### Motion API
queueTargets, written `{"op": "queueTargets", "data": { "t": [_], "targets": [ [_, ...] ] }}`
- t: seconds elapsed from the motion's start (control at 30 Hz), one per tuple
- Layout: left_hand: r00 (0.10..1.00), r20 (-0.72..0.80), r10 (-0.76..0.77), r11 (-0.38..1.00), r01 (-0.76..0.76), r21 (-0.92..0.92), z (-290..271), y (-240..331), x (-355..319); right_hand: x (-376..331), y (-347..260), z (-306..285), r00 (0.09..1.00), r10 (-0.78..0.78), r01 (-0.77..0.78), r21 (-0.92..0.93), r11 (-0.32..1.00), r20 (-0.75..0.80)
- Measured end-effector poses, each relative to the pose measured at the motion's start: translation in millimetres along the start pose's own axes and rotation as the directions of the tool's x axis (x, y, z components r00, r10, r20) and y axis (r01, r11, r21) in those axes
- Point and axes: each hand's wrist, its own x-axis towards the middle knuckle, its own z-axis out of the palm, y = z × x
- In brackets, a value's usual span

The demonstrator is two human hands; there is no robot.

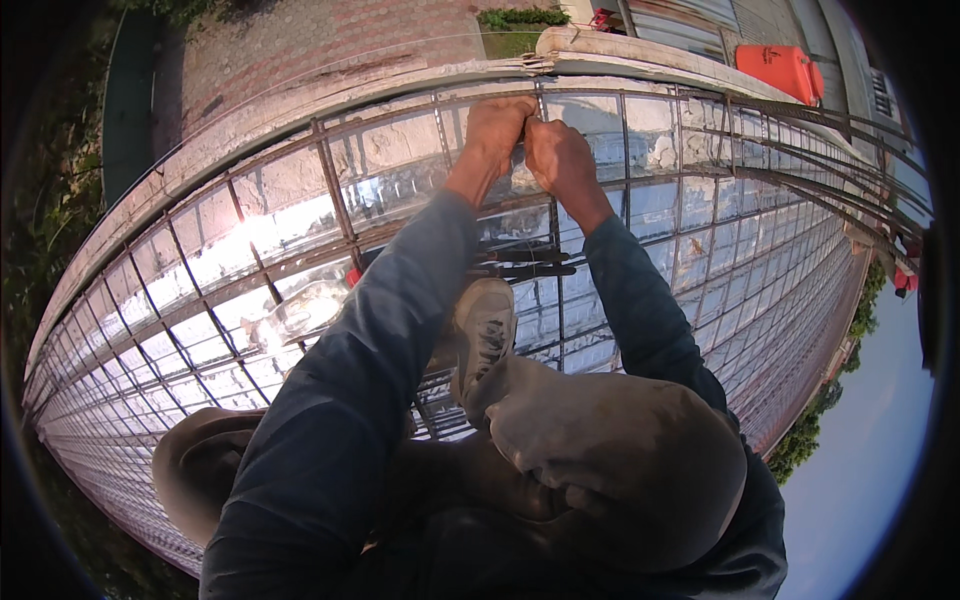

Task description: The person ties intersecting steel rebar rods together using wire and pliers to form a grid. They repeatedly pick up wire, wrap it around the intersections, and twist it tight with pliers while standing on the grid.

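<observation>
My left hand (495, 130) and my right hand (558, 160) are close together at the far edge of a rebar grid (335, 185). Both are closed, with fingers pinched beside a crossing of an upright bar (556, 290) and the outer bar. Whatever they grip is hidden by the fingers. Nearer to me, between my forearms, a tool with two dark handles (525, 262) lies across the bars, just beyond my shoe (487, 330). Its head is hidden behind my left sleeve.
Beneath the grid is a shiny silvery sheet (590, 300). A clear plastic bottle (300, 310) lies left of my left arm. Wooden edge boards (640, 60) run along the far side, with paving (330, 35) beyond. Long loose bars (830, 195) and an orange-red jug (780, 72) are at right.
</observation>
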Motion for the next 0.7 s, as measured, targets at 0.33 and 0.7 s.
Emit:
{"op": "queueTargets", "data": {
  "t": [0.33,0.7],
  "targets": [
    [0.881,-0.325,0.345,0.854,-0.151,0.498,21.6,-13.6,-1.9,13.5,38.6,18.1,0.847,0.528,-0.408,0.7,0.586,0.051],
    [0.872,-0.41,0.269,0.826,0.01,0.564,53.1,10.7,-26.9,23.0,63.4,15.3,0.885,0.345,-0.411,0.873,0.261,0.313]
  ]
}}
